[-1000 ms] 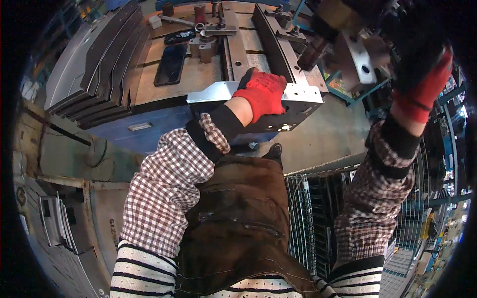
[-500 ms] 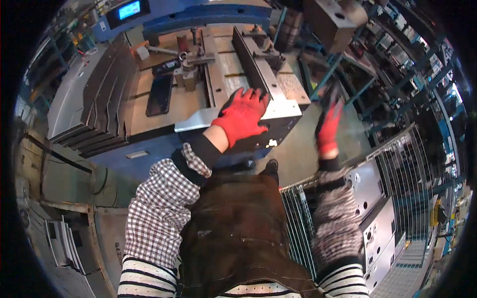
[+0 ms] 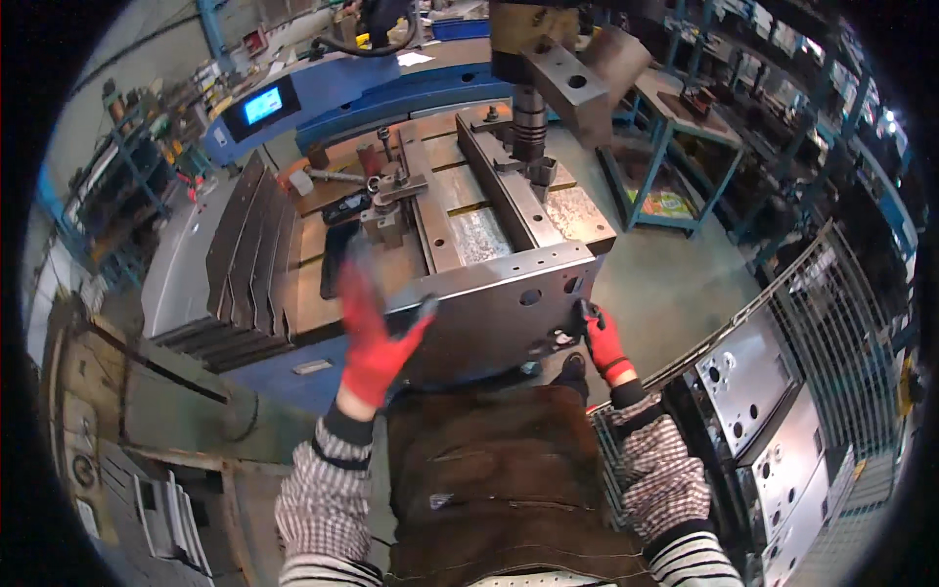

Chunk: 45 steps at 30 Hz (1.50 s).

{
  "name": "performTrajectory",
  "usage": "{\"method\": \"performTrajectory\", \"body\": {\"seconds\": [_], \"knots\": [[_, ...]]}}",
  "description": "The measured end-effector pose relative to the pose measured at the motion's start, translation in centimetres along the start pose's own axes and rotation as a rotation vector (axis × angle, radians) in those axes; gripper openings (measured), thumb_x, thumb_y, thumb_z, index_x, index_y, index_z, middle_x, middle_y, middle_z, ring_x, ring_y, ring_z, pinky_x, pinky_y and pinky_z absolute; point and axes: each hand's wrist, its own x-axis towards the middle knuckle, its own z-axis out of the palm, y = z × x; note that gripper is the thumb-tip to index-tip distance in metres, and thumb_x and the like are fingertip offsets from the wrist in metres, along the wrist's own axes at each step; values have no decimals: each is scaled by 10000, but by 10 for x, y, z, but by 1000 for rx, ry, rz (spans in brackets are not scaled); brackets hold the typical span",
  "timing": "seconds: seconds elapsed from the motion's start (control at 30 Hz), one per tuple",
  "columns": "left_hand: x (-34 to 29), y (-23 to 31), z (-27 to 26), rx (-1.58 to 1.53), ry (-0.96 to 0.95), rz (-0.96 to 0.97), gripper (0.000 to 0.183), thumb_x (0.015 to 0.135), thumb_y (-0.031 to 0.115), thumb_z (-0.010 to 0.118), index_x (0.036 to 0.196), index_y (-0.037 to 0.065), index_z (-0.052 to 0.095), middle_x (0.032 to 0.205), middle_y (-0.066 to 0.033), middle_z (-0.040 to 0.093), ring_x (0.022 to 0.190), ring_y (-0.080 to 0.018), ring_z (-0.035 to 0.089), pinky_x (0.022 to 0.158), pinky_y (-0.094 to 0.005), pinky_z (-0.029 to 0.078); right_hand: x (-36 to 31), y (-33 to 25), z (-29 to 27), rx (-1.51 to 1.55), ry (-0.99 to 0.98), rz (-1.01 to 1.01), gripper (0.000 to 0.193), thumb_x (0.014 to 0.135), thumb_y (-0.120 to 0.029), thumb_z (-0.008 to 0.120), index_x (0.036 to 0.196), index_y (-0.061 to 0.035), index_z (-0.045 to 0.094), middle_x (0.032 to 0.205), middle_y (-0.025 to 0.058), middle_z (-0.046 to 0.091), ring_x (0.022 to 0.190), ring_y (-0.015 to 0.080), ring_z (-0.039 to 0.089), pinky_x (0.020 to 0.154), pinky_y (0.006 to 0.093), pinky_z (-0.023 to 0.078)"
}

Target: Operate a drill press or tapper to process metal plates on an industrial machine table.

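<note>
A dark sheet-metal panel (image 3: pixel 489 318) with round holes and a pale top flange stands along the front of the machine table (image 3: pixel 318 230). My left hand (image 3: pixel 374 338), in a red glove with dark fingertips, is raised at the panel's left end. Its fingers and thumb are spread, the fingers smeared by motion, and nothing is in it. At the panel's right end my right hand (image 3: pixel 606 342), also red-gloved, has its dark fingertips closed on the edge. Behind the panel lie two steel bars (image 3: pixel 494 181) and a clamp block (image 3: pixel 384 225). A dark phone-like slab (image 3: pixel 337 256) is partly behind my left hand.
Bent metal sheets (image 3: pixel 245 254) stand stacked at the table's left. A tool spindle (image 3: pixel 529 122) hangs over the table's right part. A wire cart (image 3: pixel 831 323) with punched metal panels (image 3: pixel 748 377) is at my right. A lit screen (image 3: pixel 262 105) is at the back left.
My left hand has come off the panel's top and moved left, fingers up. My right hand has moved in from the right, down to the panel's right end. The view has shifted.
</note>
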Motion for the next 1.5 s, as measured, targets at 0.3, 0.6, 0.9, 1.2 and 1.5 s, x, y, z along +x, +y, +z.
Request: {"method": "performTrajectory", "body": {"seconds": [0.3,0.6,0.9,1.2,1.5], "knots": [[-153,-22,-55,-1234,-140,-1263,536,821,153,626,1285,17,394,1233,-144,501,1124,-270,509,944,-358,410,0,-102,-52,208,-263,371,353,837,-321,618,945,15,632,756,93,620,702,136,537,664,326,452],[-42,-33,-53,-863,-82,-548,638,847,502,511,1231,-6,488,1248,-159,510,1167,-278,485,986,-392,390,43,-197,-82,-306,-468,-873,381,891,-85,463,1249,43,434,1183,229,534,1076,347,541,914,407,429],[0,-125,5,-765,-30,-274,656,846,542,480,1199,-10,513,1205,-136,532,1123,-243,498,984,-382,370,156,-165,-5,-235,-407,-253,368,907,-331,476,1006,12,563,910,160,616,799,270,574,713,365,451],[-10,-106,11,-776,-17,-430,692,829,580,499,1191,-9,526,1222,-133,516,1129,-248,495,996,-391,362,164,-159,6,-170,-395,-88,483,895,-469,418,880,-17,586,816,160,582,775,277,543,692,367,417],[44,-58,-17,-617,39,-550,706,767,189,707,1351,24,346,1284,-122,479,1170,-208,448,952,-291,384,169,-277,-52,533,215,-641,452,908,-321,513,1253,-32,470,1215,169,525,1096,328,519,935,366,399]]}}
